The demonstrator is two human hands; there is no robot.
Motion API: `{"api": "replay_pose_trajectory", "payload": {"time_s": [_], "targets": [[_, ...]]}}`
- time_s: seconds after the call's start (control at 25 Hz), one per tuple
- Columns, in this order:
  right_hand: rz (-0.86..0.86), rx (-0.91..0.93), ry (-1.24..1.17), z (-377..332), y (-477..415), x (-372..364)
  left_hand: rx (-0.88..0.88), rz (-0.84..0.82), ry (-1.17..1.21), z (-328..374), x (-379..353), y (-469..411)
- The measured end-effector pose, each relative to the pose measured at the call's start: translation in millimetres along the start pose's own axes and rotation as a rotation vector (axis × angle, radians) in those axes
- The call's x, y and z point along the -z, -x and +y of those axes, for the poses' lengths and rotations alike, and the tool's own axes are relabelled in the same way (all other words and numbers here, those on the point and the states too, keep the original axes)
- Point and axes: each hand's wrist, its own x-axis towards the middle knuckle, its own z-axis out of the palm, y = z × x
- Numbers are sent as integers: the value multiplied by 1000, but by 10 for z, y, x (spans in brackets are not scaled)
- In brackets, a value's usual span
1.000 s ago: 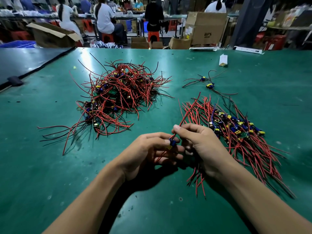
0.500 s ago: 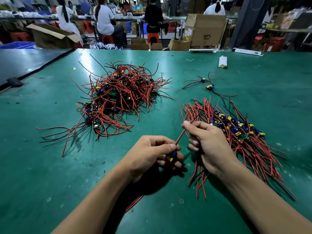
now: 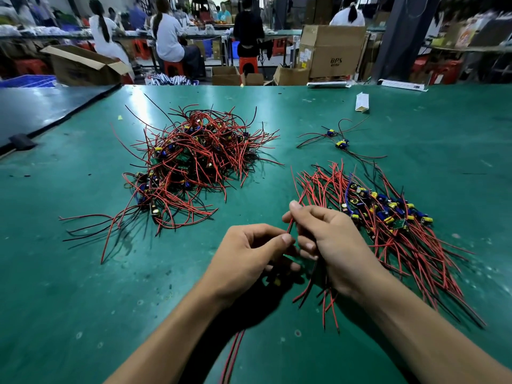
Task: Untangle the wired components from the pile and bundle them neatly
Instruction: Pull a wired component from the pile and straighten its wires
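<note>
A tangled pile (image 3: 191,167) of red and black wires with small yellow and blue components lies on the green table at the centre left. To the right lies a combed-out bundle (image 3: 388,217) of the same parts. My left hand (image 3: 249,256) grips one wired component, whose red and black leads (image 3: 232,356) trail toward me. My right hand (image 3: 329,239) pinches the same component's red wire (image 3: 290,225) between thumb and forefinger, just above my left thumb. The component itself is mostly hidden under my left fingers.
Two loose wired components (image 3: 339,141) lie behind the bundle. A small white box (image 3: 361,102) stands near the table's far edge. Cardboard boxes (image 3: 331,51) and seated workers (image 3: 169,40) are beyond the table. A dark table (image 3: 41,109) adjoins on the left.
My left hand turned and drew the component lower, so its leads now trail toward me. My right hand slid along the red wire and closed in on my left thumb.
</note>
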Motion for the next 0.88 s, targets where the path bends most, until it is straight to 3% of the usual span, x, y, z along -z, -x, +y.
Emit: {"api": "replay_pose_trajectory", "payload": {"time_s": [0.12, 0.24, 0.4, 0.6, 0.68, 0.8, 0.88], "targets": [[-75, -50, 38, 52, 63, -47, -18, -1, -2, -6, -1, 14], [14, -52, 48, 38, 23, -20, 37, -45, 69, -3, 14, 13], [151, 80, -127, -22, -83, 84, 94, -104, 202, 42, 17, 19], [174, 72, -45, -58, -51, 99, 136, -126, 287, 75, 48, 33], [156, -31, -133, -115, -52, 93, 153, -140, 293, 86, 64, 36], [15, -373, -525, -259, -57, 131, 162, -165, 280, 89, 78, 43], [-86, -496, -697, -317, -28, 155, 165, -167, 277, 86, 91, 42]]}}
